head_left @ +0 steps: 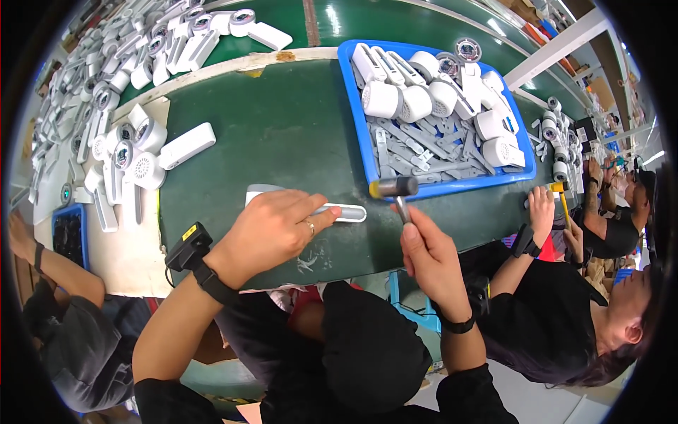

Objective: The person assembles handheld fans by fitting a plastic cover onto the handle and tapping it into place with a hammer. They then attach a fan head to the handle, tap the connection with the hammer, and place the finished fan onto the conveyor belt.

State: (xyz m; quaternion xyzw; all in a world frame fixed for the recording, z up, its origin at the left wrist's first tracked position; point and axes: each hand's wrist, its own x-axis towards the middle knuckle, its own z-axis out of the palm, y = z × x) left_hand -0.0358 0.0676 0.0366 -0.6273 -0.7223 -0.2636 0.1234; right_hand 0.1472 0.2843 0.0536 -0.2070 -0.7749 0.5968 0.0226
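Note:
My left hand [272, 230] lies flat over a white handheld fan part [339, 212] on the green work mat [282, 134], pinning it down; only the part's two ends show past my fingers. My right hand [427, 254] grips the handle of a small hammer [394, 188], whose grey and yellow head hovers just right of the part's tip. A black device is strapped on my left wrist [189, 249] and a black band sits on my right wrist.
A blue tray [351, 106] behind the hammer holds white fan bodies and grey strips. More white fan parts [134, 152] are heaped at left and far left. A person at right [558, 311] holds another hammer; another person's arm [42, 265] rests at left.

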